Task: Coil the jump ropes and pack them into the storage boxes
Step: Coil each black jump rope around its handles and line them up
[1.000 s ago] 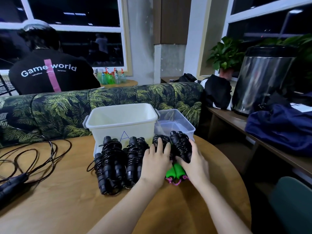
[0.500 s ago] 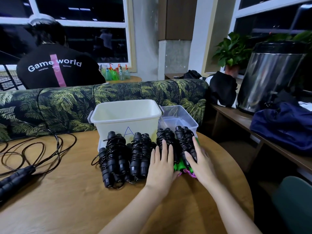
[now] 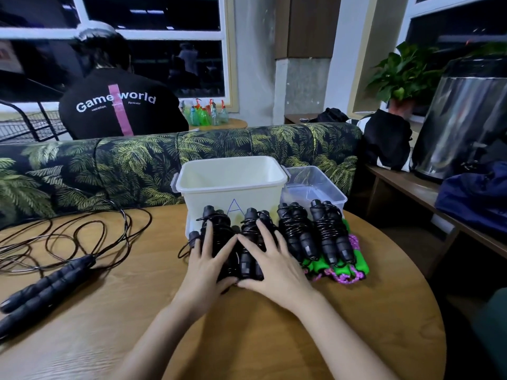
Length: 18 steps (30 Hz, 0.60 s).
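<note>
Lying side by side on the round wooden table (image 3: 247, 338), two coiled black jump ropes (image 3: 219, 227) are touching the white storage box marked A (image 3: 230, 198), long axes running away from the viewer, handle caps pointing boxward. The left hand (image 3: 208, 267) and right hand (image 3: 274, 267) are pressing on them, fingers straight and spread wide.

My left hand (image 3: 208, 266) and right hand (image 3: 271, 266) rest on the two left bundles (image 3: 219, 224). Two more bundles (image 3: 315, 234) lie just right. Behind stand the left box (image 3: 214, 201) and right box (image 3: 336, 200), side by side. A loose rope (image 3: 49, 286) lies well left on the table (image 3: 109, 319).
</note>
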{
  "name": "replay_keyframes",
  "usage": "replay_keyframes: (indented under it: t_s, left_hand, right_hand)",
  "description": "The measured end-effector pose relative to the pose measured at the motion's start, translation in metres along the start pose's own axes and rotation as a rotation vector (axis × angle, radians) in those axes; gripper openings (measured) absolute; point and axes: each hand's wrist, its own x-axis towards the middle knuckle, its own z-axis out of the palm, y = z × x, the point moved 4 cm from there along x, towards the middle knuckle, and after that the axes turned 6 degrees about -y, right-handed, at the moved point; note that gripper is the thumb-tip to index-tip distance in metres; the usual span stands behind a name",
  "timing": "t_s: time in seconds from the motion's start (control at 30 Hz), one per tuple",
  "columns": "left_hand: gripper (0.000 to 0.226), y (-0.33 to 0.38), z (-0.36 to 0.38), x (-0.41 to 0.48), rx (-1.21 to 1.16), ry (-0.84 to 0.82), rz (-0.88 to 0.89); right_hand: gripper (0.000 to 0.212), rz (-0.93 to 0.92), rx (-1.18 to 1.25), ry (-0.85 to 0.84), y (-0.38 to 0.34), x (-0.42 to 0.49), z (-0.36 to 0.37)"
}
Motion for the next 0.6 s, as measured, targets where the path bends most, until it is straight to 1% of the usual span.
replay_keyframes:
  t_s: [0.03, 0.1, 0.2, 0.3, 0.4, 0.47, 0.53, 0.6]
  left_hand:
    - [0.085, -0.001, 0.0, -0.001, -0.034, 0.004, 0.023]
    - [0.076, -0.005, 0.002, -0.002, -0.088, 0.04, 0.066]
    - [0.064, -0.007, 0.005, -0.006, -0.154, 0.145, 0.095]
    - [0.056, -0.001, 0.001, 0.002, -0.199, 0.227, 0.09]
    - [0.051, 0.007, -0.004, 0.014, -0.246, 0.272, 0.115]
    - [0.052, 0.013, -0.003, 0.019, -0.26, 0.307, 0.142]
    - [0.054, 0.019, 0.004, 0.021, -0.237, 0.308, 0.151]
    - [0.064, 0.021, 0.016, 0.02, -0.112, 0.243, 0.116]
  right_hand:
    - [0.089, -0.001, 0.029, -0.011, 0.001, 0.004, 0.004]
    - [0.085, -0.025, 0.113, 0.037, 0.003, 0.008, 0.008]
    - [0.078, -0.068, 0.213, 0.109, 0.002, 0.006, 0.012]
    - [0.078, -0.101, 0.237, 0.16, 0.003, 0.005, 0.001]
    - [0.079, -0.1, 0.178, 0.161, 0.008, 0.009, -0.022]
    - [0.081, -0.087, 0.131, 0.127, 0.015, 0.012, -0.033]
    - [0.088, -0.068, -0.042, 0.067, 0.022, 0.014, -0.033]
    - [0.098, -0.041, -0.194, 0.015, 0.027, 0.016, -0.028]
